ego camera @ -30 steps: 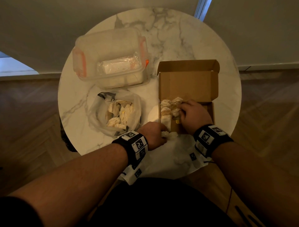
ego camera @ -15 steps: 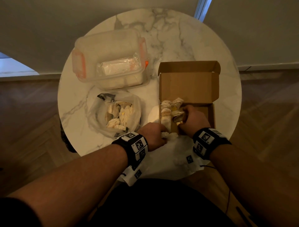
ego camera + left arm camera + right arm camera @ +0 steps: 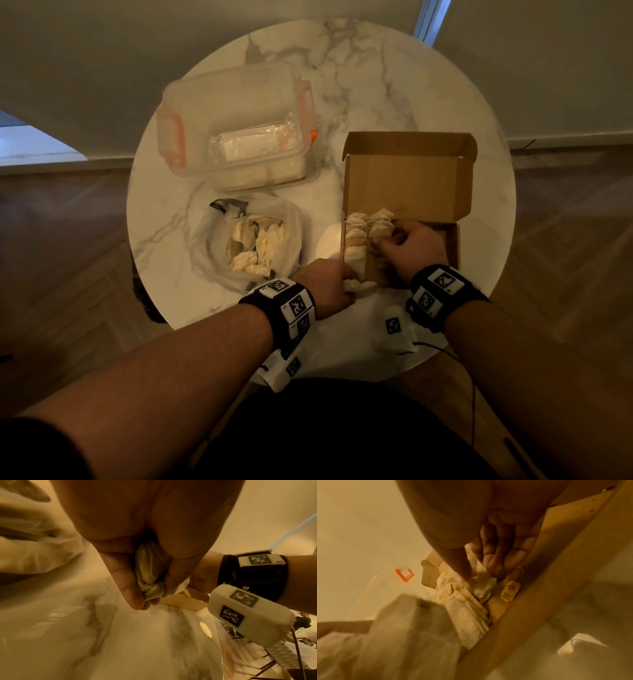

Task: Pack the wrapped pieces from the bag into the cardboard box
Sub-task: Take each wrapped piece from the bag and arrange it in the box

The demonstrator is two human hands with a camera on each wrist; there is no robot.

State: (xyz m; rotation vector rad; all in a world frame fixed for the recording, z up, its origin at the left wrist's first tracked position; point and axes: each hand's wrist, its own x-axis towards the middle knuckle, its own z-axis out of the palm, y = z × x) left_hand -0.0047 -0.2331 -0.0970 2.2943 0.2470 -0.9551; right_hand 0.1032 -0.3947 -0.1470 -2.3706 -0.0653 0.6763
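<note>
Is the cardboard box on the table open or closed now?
Open. The cardboard box has its lid folded back and standing up, and wrapped pieces show inside, where the right hand reaches in.

A round white marble surface [image 3: 394, 75] with grey veins carries it all. Back left on it sits a clear plastic tub with orange clips [image 3: 236, 126] — lid on. In front of that lies a crumpled clear plastic bag [image 3: 202, 246] holding pale wrapped pieces [image 3: 255, 246]. To the right stands an open brown cardboard box [image 3: 407, 178], flap upright — more wrapped pieces line its left side.
</note>
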